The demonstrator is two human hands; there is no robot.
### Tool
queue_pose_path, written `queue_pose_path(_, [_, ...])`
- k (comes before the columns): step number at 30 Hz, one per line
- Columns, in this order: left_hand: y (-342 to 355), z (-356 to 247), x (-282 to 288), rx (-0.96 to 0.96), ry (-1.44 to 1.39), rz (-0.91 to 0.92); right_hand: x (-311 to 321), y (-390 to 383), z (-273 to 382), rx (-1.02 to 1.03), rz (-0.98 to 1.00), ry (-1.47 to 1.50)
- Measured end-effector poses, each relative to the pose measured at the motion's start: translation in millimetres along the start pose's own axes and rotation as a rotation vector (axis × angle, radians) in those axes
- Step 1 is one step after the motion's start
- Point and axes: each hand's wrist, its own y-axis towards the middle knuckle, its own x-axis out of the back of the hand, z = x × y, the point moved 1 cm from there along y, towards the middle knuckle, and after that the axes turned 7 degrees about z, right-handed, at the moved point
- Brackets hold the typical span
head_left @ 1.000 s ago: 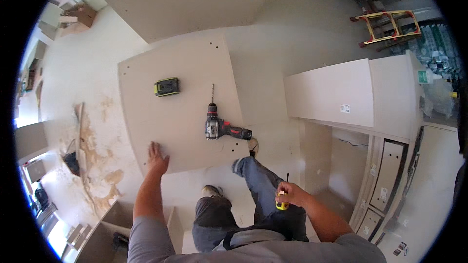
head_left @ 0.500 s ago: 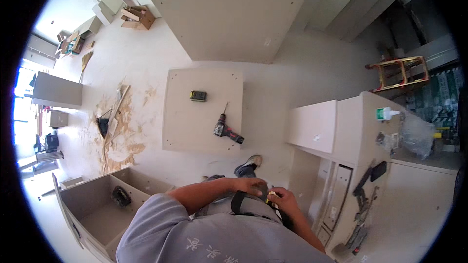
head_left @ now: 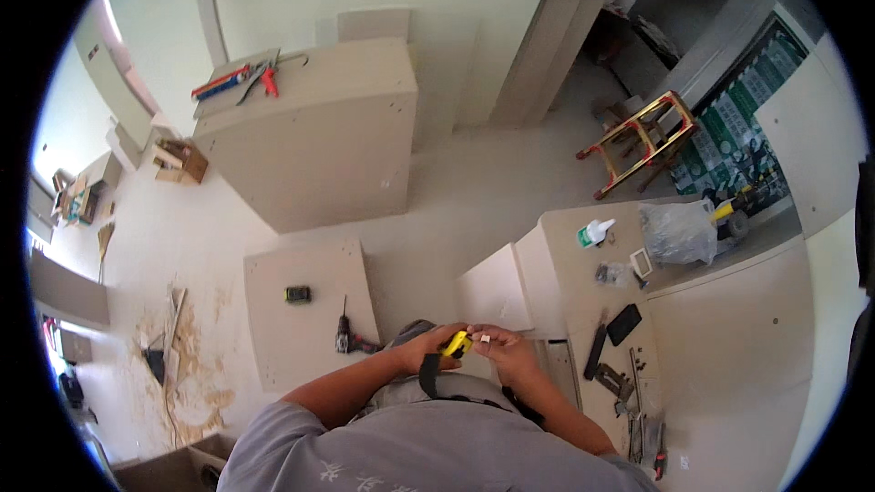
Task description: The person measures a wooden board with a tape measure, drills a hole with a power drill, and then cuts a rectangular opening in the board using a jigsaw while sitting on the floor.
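Note:
At my waist, my left hand (head_left: 428,346) is closed on a yellow tape measure (head_left: 457,343). My right hand (head_left: 504,352) is just beside it, fingers pinched on a small pale piece at the tape measure's end, too small to make out. A dark strap (head_left: 430,374) hangs below my left hand. Beyond my hands, a beige panel (head_left: 283,346) lies on the floor, with a cordless drill (head_left: 344,333) and a green-and-black battery (head_left: 297,293) on it.
A beige cabinet (head_left: 301,155) ahead carries caulking guns (head_left: 228,80). At right, a cabinet top (head_left: 570,273) holds a glue bottle (head_left: 594,232), plastic bag (head_left: 676,232) and hardware. A folding ladder (head_left: 638,141) stands behind it. Sawdust and offcuts (head_left: 169,346) lie at left.
My view has risen and tilted up from the panel. My left hand left the panel and joined my right at my waist, where it now grips the tape measure that my right hand held.

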Motion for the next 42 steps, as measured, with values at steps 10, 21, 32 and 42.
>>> queue_pose_path(10, [40.8, 93.7, 177.9, 0.435, 0.34, -0.022, 69.4, 172.8, 94.0, 0.195, -0.198, -0.007])
queue_pose_path(21, [253.1, 56.0, 452.1, 0.421, 0.82, 0.203, 150.2, 394.4, 261.0, 0.557, -0.617, 0.276])
queue_pose_path(32, [537.2, 48.0, 543.0, 0.544, 0.619, 0.43, 366.4, 401.8, 321.0, 0.931, -1.189, 0.81])
queue_pose_path(42, [813.0, 35.4, 575.5, 0.351, 0.656, 0.486, 571.1, 478.9, 373.8, 0.71, -1.091, 0.859])
